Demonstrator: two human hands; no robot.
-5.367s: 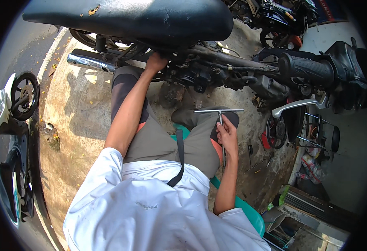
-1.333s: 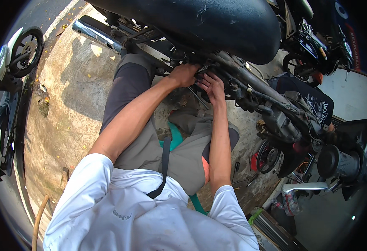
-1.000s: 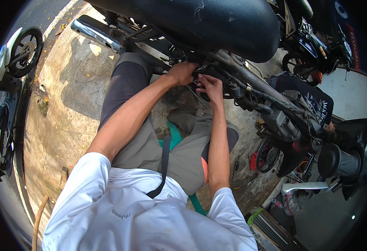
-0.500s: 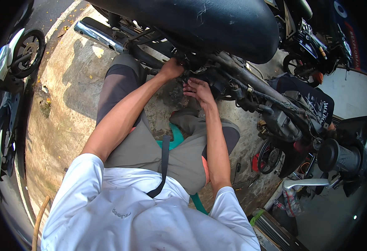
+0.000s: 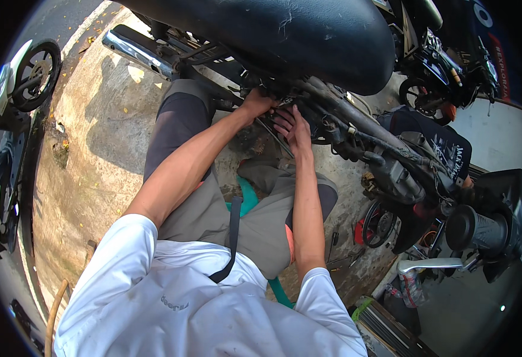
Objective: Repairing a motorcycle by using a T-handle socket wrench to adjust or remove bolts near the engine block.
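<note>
A big motorcycle with a long black vinyl seat [image 5: 284, 35] fills the top of the scene, standing on a stained, cracked concrete floor [image 5: 88, 154]. Its grimy grey frame tube [image 5: 356, 122] runs down to the right from under the seat, with dark cables and engine parts hanging along it. A chrome exhaust pipe [image 5: 139, 53] juts out to the upper left. Another parked bike's spoked front wheel [image 5: 35, 74] stands at the far left edge, and a second dark motorcycle [image 5: 445, 65] sits at the upper right.

The person sits low beside the machine in a white short-sleeved shirt [image 5: 201, 309] and grey trousers [image 5: 255, 226], on a teal plastic seat [image 5: 248, 199] that peeks out between the legs.

Both arms reach up under the seat. The left hand [image 5: 256, 104] is curled closed around a dark part of the frame just below the seat's edge; what exactly it clutches is hidden in shadow. The right hand [image 5: 293, 126] lies just beside it, fingers [image 5: 283, 114] loosely spread and pressed against the dirty metalwork, nothing gripped that I can make out. A thin metal rod [image 5: 273, 135] slants down between the two wrists.

A few small hand tools [image 5: 341, 259] lie on the ground by the right elbow.
</note>
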